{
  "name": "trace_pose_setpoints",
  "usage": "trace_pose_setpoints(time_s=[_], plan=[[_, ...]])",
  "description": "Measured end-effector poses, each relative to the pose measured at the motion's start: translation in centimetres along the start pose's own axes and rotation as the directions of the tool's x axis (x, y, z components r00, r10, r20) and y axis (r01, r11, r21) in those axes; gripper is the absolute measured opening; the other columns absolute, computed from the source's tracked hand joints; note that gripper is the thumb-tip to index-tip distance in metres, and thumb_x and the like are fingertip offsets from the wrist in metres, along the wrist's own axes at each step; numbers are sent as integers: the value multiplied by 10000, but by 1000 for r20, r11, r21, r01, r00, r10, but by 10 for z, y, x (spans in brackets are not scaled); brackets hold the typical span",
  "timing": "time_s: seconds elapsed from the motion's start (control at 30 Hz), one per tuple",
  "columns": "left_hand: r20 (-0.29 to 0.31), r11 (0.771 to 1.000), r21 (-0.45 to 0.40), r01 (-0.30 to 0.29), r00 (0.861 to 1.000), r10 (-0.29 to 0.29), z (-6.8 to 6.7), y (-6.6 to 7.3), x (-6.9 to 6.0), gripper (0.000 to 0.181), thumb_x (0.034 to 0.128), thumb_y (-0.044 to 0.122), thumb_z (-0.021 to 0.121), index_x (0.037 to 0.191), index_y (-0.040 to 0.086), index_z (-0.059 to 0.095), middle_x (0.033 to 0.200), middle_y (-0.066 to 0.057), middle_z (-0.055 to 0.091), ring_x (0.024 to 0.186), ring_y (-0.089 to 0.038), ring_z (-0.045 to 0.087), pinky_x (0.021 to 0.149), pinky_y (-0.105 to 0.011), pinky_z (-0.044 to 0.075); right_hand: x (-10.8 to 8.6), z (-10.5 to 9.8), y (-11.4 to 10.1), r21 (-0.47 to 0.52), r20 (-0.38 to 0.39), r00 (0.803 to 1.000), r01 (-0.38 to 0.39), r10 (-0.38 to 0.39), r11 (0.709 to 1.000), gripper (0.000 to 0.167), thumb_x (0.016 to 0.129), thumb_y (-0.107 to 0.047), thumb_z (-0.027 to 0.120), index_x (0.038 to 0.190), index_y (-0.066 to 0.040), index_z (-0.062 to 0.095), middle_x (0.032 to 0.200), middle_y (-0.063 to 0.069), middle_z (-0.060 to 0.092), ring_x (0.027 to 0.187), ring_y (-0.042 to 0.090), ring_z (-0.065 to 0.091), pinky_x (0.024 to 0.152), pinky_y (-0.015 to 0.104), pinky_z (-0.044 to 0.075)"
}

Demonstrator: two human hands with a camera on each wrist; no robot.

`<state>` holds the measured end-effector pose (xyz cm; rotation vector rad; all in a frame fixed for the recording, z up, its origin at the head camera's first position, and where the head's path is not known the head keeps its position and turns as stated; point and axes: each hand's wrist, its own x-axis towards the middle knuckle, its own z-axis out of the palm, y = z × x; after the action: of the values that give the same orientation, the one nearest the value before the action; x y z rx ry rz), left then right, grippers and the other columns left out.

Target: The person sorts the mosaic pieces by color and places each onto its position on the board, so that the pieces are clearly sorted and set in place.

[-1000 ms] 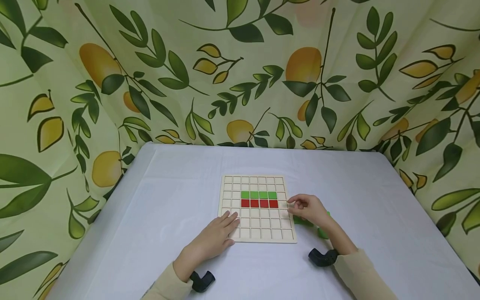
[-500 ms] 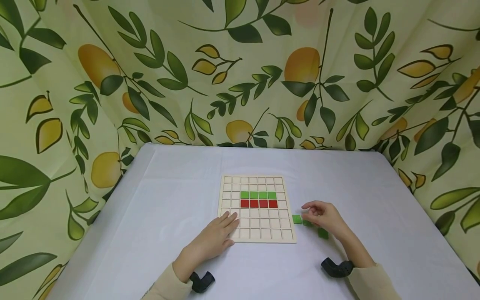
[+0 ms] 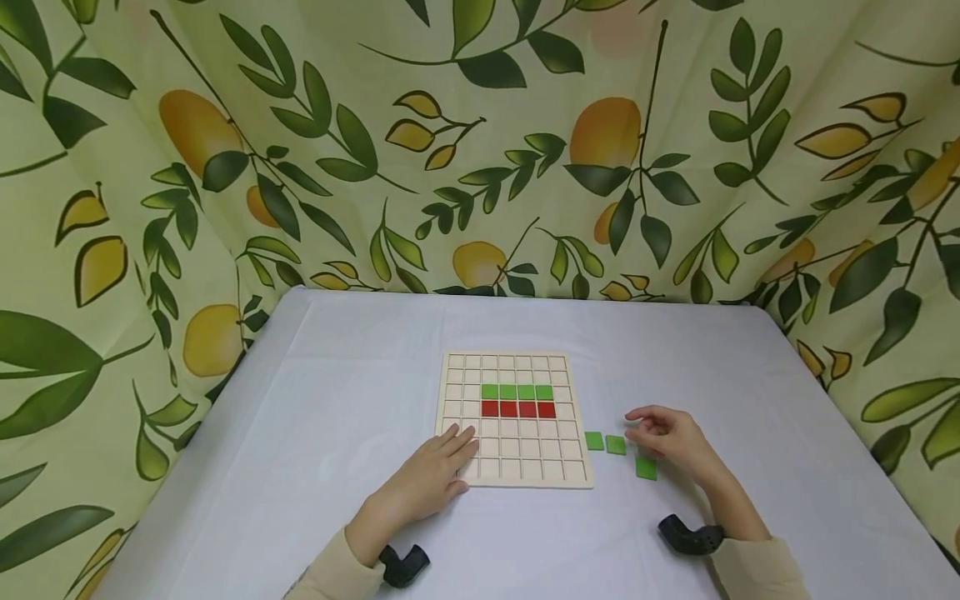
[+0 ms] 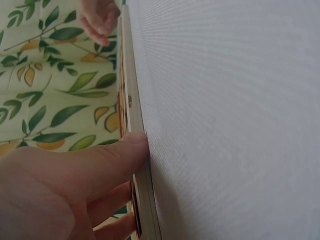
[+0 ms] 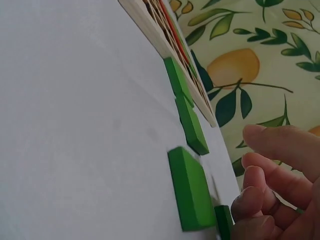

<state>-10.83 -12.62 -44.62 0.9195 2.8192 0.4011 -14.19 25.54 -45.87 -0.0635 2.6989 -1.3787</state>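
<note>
Loosely bent right hand [image 3: 671, 437] holds nothing near green square tiles [image 3: 616, 445]

These flat tiles lie on the white cloth [image 3: 360, 375], to the right of the pale wooden grid board [image 3: 530, 468]. Left hand [image 3: 431, 475] grasps nothing also; its straight fingers rest on the board's near-left corner.

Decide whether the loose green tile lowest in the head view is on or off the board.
Off: the green tile lies on the white cloth, with cloth showing between it and the board.
</note>
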Motion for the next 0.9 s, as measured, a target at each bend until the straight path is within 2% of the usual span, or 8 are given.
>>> trace_pose_setpoints(time_s=[0.37, 0.6, 0.9], plan=[[5, 1000, -27, 2, 1000, -2, -1, 1, -2, 546, 907, 194, 632, 1405, 30, 480, 1524, -138, 426, 1435, -356, 370, 1137, -520, 383, -3, -21, 20, -68, 1, 999, 39, -39, 997, 314, 833, -138, 730, 1082, 45, 669, 708, -81, 504, 605, -12, 429, 519, 174, 383], [-1, 1000, -20, 5, 1000, -5, -1, 0, -1, 544, 911, 204, 627, 1405, 30, 481, 1526, -139, 423, 1434, -356, 371, 1140, -517, 380, -2, -35, 29, -27, 81, 995, 67, -65, 997, 341, 829, -100, 724, 1106, 81, 642, 701, -93, 481, 575, -2, 425, 494, 188, 392], [1, 1000, -24, 1, 1000, -1, -2, 2, -1, 545, 910, 195, 627, 1404, 20, 478, 1524, -146, 424, 1433, -361, 370, 1134, -526, 384, -4, -39, 39, 31, 105, 991, 84, -87, 996, 394, 813, -56, 729, 1140, 127, 607, 690, -130, 437, 568, 3, 390, 485, 210, 347]])
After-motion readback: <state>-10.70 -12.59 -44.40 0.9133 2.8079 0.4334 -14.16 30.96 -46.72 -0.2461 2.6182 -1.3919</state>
